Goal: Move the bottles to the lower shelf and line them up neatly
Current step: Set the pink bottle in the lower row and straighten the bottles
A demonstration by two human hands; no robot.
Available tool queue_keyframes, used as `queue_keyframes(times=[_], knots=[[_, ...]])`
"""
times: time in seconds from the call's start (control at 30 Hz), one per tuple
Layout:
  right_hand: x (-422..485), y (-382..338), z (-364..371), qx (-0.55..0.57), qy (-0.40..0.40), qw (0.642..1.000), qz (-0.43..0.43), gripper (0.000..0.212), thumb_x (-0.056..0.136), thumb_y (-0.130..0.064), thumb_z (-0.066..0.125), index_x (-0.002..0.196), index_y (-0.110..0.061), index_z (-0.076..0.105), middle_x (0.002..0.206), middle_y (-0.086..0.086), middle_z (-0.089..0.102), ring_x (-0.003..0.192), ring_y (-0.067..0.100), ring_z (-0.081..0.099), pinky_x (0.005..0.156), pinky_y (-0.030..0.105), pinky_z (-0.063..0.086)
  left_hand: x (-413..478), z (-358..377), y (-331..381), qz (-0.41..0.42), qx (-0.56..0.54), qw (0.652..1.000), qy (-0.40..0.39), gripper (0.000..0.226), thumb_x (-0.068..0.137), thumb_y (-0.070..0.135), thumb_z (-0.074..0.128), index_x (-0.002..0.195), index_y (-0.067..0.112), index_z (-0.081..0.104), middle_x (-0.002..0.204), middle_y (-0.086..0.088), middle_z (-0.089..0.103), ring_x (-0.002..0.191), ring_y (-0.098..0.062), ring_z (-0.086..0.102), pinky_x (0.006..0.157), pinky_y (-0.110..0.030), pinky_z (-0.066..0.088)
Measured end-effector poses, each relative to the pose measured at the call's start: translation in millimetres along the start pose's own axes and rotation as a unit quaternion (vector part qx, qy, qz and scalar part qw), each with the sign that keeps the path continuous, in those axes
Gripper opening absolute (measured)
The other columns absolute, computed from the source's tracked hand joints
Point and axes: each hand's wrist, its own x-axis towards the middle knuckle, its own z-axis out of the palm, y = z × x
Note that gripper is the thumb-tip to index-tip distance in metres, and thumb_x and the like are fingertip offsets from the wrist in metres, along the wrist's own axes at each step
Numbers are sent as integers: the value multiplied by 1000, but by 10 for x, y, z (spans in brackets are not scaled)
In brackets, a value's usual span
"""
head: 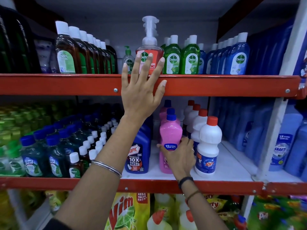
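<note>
My left hand [141, 85] is raised with fingers spread in front of a red Dettol pump bottle [157, 53] on the upper shelf [216, 84]; it holds nothing. My right hand [178, 156] is wrapped around the lower part of a pink bottle with a blue cap [169, 135], which stands upright on the white lower shelf [229, 168]. More pink bottles stand in a row behind it. A blue Harpic bottle [137, 155] is to its left and a row of white red-capped bottles [208, 146] to its right.
The upper shelf carries brown bottles [66, 52], green bottles [172, 58] and blue bottles [235, 57]. Dark green and small brown bottles [54, 150] crowd the lower shelf's left. Blue bottles [282, 141] fill the right bay. Yellow Vim packs [126, 211] lie below.
</note>
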Motion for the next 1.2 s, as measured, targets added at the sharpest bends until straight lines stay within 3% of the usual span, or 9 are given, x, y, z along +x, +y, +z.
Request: queue_keyframes(times=[0.27, 0.37, 0.5, 0.57, 0.63, 0.73, 0.87, 1.0, 1.2], knots=[[-92, 108, -255, -41, -51, 996, -52, 90, 63, -82, 49, 121, -13, 45, 117, 9, 58, 103, 28, 61, 70, 34, 50, -78, -136, 97, -38, -38, 997, -50, 49, 100, 42, 33, 147, 27, 33, 155, -3, 34, 146, -24, 22, 118, -48, 12], [-177, 214, -512, 98, -23, 992, -75, 71, 71, -70, 58, 122, -21, 50, 116, -3, 60, 106, 17, 59, 75, 27, 46, -351, -269, 320, -74, -174, 980, -54, 48, 98, 30, 40, 145, 19, 37, 156, -4, 31, 147, -22, 16, 120, -42, 7], [-181, 544, -831, 325, 69, 942, -51, 44, 76, -60, 59, 102, -25, 57, 98, -13, 62, 94, 4, 60, 75, 23, 50, -792, -393, 737, -104, -343, 932, -63, 44, 98, 22, 40, 139, 10, 46, 151, -8, 38, 146, -21, 22, 120, -40, 16], [-112, 734, -909, 359, 93, 928, -16, 44, 79, -61, 52, 101, -23, 57, 98, -14, 60, 93, -4, 57, 74, 15, 47, -1001, -412, 986, -155, -433, 882, -101, 44, 98, 28, 38, 136, 9, 49, 146, -4, 44, 142, -14, 31, 117, -32, 26], [-3, 916, -936, 384, 63, 920, 39, 44, 84, -59, 45, 107, -24, 56, 107, -7, 58, 98, -6, 54, 83, 11, 43, -1162, -438, 1264, -259, -525, 792, -174, 44, 98, 37, 36, 136, 17, 49, 140, 10, 49, 134, 0, 39, 110, -19, 31], [165, 1119, -918, 393, -59, 909, 122, 66, 88, -64, 29, 130, -19, 50, 138, 2, 49, 128, 13, 45, 107, 31, 35, -1299, -438, 1619, -409, -588, 637, -284, 37, 102, 45, 27, 135, 35, 41, 133, 30, 44, 122, 17, 41, 107, -19, 33], [307, 1158, -966, 416, -204, 858, 221, 89, 80, -71, 11, 142, -14, 39, 148, 7, 41, 138, 24, 36, 113, 45, 28, -1392, -334, 1906, -561, -603, 459, -333, 50, 101, 47, 14, 144, 31, 33, 147, 7, 37, 130, -9, 37, 108, -42, 33], [345, 1224, -1005, 445, -249, 827, 235, 95, 74, -75, 10, 139, -17, 45, 144, 7, 47, 134, 25, 41, 114, 44, 29, -1449, -261, 2053, -604, -600, 428, -303, 57, 98, 54, 11, 143, 30, 37, 151, -2, 38, 117, -8, 40, 109, -46, 30], [462, 1274, -1007, 459, -282, 806, 244, 87, 83, -72, 6, 133, -16, 51, 133, 3, 53, 128, 21, 45, 113, 44, 30, -1515, -131, 2042, -614, -584, 438, -299, 71, 89, 61, 11, 145, 26, 38, 153, -3, 35, 139, -22, 34, 112, -50, 30]])
